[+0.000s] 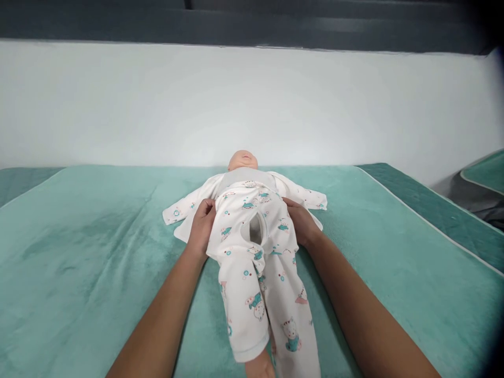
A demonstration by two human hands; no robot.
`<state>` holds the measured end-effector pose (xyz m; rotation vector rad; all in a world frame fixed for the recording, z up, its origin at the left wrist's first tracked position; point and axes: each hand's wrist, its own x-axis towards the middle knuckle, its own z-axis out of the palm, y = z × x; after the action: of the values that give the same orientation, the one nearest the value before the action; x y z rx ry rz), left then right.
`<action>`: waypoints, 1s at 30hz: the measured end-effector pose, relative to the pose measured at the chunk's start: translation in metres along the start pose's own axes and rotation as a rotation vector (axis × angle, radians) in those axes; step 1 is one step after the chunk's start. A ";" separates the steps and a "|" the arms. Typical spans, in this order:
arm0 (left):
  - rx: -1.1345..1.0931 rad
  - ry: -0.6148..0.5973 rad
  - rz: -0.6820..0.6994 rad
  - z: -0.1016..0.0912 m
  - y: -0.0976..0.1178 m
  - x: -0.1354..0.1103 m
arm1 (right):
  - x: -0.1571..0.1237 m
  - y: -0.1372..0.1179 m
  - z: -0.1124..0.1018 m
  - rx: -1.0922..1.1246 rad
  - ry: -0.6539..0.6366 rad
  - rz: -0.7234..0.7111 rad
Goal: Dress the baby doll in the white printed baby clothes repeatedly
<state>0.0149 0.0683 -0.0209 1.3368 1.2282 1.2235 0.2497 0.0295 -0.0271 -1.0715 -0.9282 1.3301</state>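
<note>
A baby doll (243, 160) lies on its back on a teal mat (98, 247), head away from me. It wears a white printed top (185, 207), spread open at the sides, and white printed trousers (255, 262) pulled up to the waist. My left hand (201, 226) grips the left side of the trousers' waistband with curled fingers. My right hand (301, 223) holds the right side of the waistband in the same way. A bare doll foot (262, 365) sticks out of the left trouser leg at the bottom edge.
The mat has a white piped edge (425, 220) on the right. A white wall (252, 105) rises behind it. A dark teal cushion (486, 184) lies at the far right.
</note>
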 end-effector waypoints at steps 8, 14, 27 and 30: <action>0.064 0.089 0.132 0.001 -0.010 0.009 | 0.002 0.005 -0.001 -0.162 0.106 -0.088; 0.137 -0.025 0.403 -0.002 -0.003 0.009 | 0.003 0.013 -0.007 -0.382 0.217 -0.350; 0.401 0.090 0.298 0.012 0.004 0.063 | 0.026 0.010 0.001 -0.280 0.244 -0.192; 0.389 -0.023 0.404 0.012 0.005 0.061 | 0.025 0.008 0.002 -0.356 0.309 -0.360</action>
<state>0.0278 0.1287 -0.0115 1.9524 1.2599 1.2749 0.2467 0.0538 -0.0361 -1.2656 -1.0841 0.6944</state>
